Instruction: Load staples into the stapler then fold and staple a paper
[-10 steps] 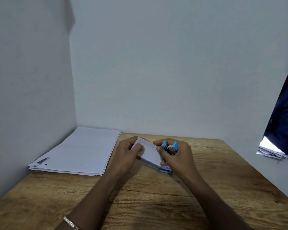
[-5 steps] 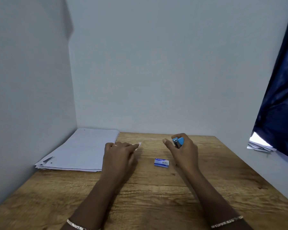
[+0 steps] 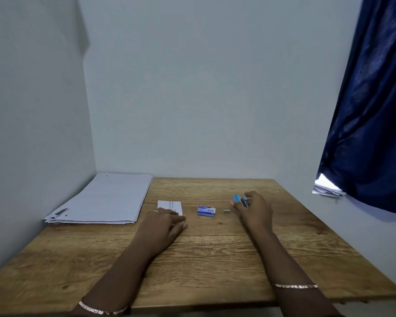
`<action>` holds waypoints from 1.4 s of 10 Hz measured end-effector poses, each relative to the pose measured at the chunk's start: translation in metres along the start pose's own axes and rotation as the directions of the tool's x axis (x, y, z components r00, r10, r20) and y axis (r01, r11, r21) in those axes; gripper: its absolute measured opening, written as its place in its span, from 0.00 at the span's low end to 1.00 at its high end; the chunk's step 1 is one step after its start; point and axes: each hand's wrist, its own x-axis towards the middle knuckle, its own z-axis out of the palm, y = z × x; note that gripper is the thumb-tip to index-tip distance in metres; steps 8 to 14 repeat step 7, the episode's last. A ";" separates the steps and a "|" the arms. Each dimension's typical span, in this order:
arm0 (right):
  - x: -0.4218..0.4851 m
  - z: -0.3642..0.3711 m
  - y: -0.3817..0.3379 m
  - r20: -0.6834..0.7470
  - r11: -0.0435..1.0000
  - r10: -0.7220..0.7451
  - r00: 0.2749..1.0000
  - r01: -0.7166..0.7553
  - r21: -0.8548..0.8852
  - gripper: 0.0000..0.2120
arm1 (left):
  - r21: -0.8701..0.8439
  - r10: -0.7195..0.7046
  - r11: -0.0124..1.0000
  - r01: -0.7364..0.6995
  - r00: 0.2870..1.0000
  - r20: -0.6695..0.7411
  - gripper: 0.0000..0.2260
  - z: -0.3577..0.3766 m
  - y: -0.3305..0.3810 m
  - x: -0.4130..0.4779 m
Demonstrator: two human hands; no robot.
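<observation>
Centrally, staple box [image 3: 206, 211] between left hand [image 3: 164, 227], flat on folded paper [image 3: 169, 205], and right hand [image 3: 255, 210], gripping stapler [image 3: 240, 199].

1. One second ago both grips met over the folded paper [image 3: 169, 205], holding it raised. They have since separated.
2. The left grip [image 3: 165, 227] has released the paper, which now lies flat on the counter [image 3: 215, 259], just beyond that grip. The fingers rest straight on the paper's near corner.
3. The right grip [image 3: 255, 210] has carried the blue stapler [image 3: 240, 199] away to the right, well apart from the paper.
4. The staple box [image 3: 206, 211], previously covered by the right grip, now lies exposed between the two grips.
5. A small grey piece [image 3: 226, 211] now shows on the counter just left of the right grip.
</observation>
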 end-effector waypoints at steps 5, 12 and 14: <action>0.019 0.022 0.010 0.009 0.967 0.013 1.000 -0.010 -0.255 0.24 | -0.210 -0.132 0.971 0.111 0.987 -0.091 0.15 -0.001 0.001 -0.003; 0.016 0.021 0.010 -0.073 0.992 0.040 0.997 -0.049 -0.114 0.17 | -0.293 -0.193 0.947 0.133 0.964 -0.185 0.12 -0.001 0.005 0.000; 0.016 0.021 0.010 -0.073 0.992 0.040 0.997 -0.049 -0.114 0.17 | -0.293 -0.193 0.947 0.133 0.964 -0.185 0.12 -0.001 0.005 0.000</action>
